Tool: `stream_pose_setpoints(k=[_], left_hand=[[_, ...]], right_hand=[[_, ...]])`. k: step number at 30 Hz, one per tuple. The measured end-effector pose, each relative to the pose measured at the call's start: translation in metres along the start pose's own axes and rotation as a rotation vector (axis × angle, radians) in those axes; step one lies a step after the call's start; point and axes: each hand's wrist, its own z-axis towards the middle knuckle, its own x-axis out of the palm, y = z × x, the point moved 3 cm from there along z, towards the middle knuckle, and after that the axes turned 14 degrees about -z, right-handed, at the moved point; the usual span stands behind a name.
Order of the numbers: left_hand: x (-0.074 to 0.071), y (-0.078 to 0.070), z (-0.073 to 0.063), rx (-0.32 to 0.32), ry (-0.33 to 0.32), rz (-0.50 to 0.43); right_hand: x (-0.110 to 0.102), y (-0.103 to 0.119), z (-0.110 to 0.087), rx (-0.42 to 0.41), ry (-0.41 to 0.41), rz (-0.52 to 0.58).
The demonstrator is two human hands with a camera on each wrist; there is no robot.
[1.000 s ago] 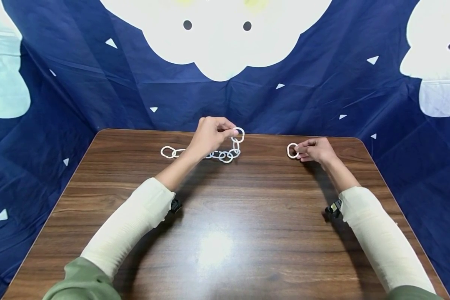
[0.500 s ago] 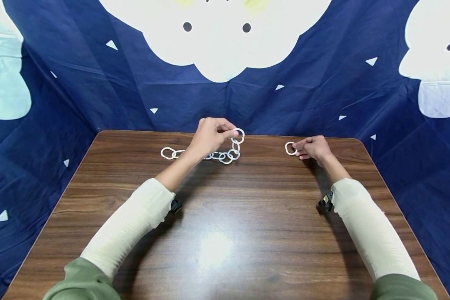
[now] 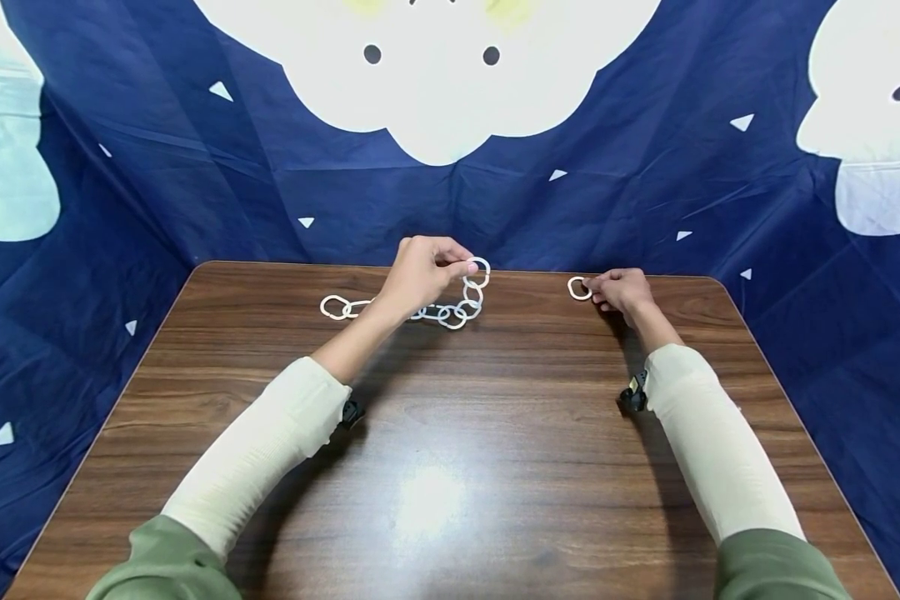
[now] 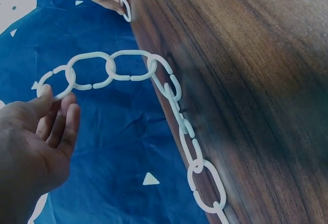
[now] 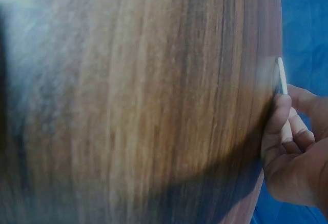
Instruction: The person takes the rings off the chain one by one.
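Note:
A white plastic chain (image 4: 92,55) of several oval links, each with a small gap in its side, runs from my left hand (image 3: 425,275) down to the table. My left thumb and fingers pinch its end link (image 4: 62,92), which is raised; the rest trails leftward on the wood, partly hidden behind the left forearm. To the right, my right hand (image 3: 621,292) pinches a single loose white link (image 3: 574,289) by its right side. In the right wrist view that link (image 5: 282,75) shows edge-on between thumb and fingers. The loose link and the chain are well apart.
The brown wood-grain table (image 3: 450,417) reaches back to a dark blue cloth (image 3: 270,192) with white cloud shapes, which also hangs at both sides. Black wrist cameras sit under the left cuff (image 3: 351,412) and the right cuff (image 3: 633,392).
My right hand has moved slightly back and to the left with the loose link, its forearm swinging inward. The left hand and the chain stay nearly still.

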Motion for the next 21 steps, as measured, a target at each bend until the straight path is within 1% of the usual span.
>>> stream_pose_setpoints(k=[7, 11, 17, 21], left_hand=[[0.0012, 0.0000, 0.0001, 0.002, -0.005, -0.008], [0.0024, 0.0007, 0.0012, -0.007, -0.002, -0.013], [0.0036, 0.0001, 0.0023, -0.023, 0.001, -0.022], [0.0034, 0.0000, 0.0025, -0.015, -0.006, -0.034]], right_hand=[[0.0003, 0.0043, 0.0014, 0.022, 0.024, 0.045], [0.0002, 0.0060, 0.0002, 0.045, 0.038, 0.064], [-0.0006, 0.0061, -0.0015, 0.067, 0.071, 0.077], [-0.0009, 0.0062, -0.0010, 0.066, 0.075, 0.063]])
